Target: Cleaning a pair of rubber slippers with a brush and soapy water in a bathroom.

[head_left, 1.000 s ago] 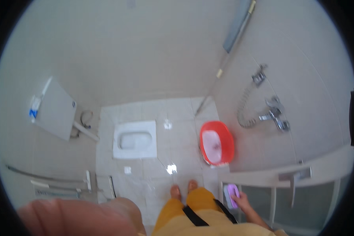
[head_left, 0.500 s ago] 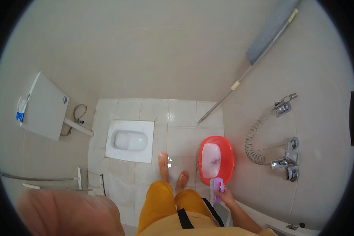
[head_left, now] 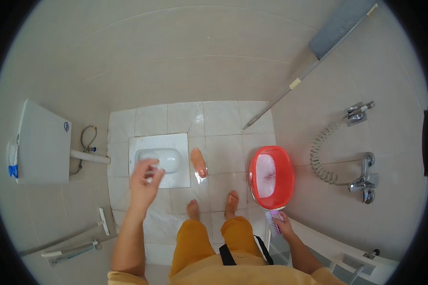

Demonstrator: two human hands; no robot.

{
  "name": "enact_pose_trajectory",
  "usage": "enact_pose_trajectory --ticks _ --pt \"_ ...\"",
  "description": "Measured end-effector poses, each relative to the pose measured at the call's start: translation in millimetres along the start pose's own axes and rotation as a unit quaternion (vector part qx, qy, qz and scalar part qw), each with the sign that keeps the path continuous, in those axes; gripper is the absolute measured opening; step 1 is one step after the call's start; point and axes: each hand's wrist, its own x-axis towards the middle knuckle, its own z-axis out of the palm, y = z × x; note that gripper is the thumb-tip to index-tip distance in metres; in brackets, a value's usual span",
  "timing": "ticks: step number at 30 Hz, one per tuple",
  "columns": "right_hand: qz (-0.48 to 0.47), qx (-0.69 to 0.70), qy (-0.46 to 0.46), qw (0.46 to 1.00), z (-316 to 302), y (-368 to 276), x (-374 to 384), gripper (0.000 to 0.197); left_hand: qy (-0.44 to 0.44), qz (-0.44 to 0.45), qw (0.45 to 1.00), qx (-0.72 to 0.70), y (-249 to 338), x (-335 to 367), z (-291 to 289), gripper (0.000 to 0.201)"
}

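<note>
R hand (head_left: 284,225) is closed around the purple brush (head_left: 275,221), w/ its pale bristles turned to the left. The brush is just beside the near edge of the red basin (head_left: 284,178); I cannot tell if they touch. L hand (head_left: 146,183) is raised in front of the toilet pan (head_left: 179,179), covering part of its left side; the fingers are bent, w/ a narrow gap btwn thumb and forefinger. They are blurred, so I cannot tell if sth. small is held there.

The basin stands nr. the right edge of the tiled floor (head_left: 223,147), w/ whitish liquid (head_left: 265,171) inside and a darker patch on it. The pan is set in the floor nr. its left edge. One brown slipper (head_left: 199,163) lies just beside the right edge of the pan, apart from the bare L foot (head_left: 193,209).

Further out, a mop (head_left: 314,69) leans at the far right corner of the floor, its grey head up. A chrome tap (head_left: 364,183) w/ coiled hose (head_left: 320,156) is on the right wall, and a white cistern (head_left: 45,142) on the left wall.
</note>
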Motion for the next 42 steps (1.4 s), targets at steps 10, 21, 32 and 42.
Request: enact_pose_trajectory --ticks 10,21,32,42 --pt "-0.022 -0.062 -0.033 0.997 120 11 129 0.070 -0.382 -0.071 0.874 0.294 -302 6 71 0.068" --pt "-0.430 -0.322 -0.093 0.838 369 88 403 0.070 -0.348 0.269 0.720 0.537 -556 144 304 0.101" --pt "-0.576 -0.415 -0.032 0.704 399 113 496 0.067 -0.350 0.326 0.832 0.282 -631 179 326 0.083" --pt "-0.559 -0.408 -0.054 0.720 415 102 490 0.058 -0.360 0.267 0.836 0.316 -621 175 318 0.077"
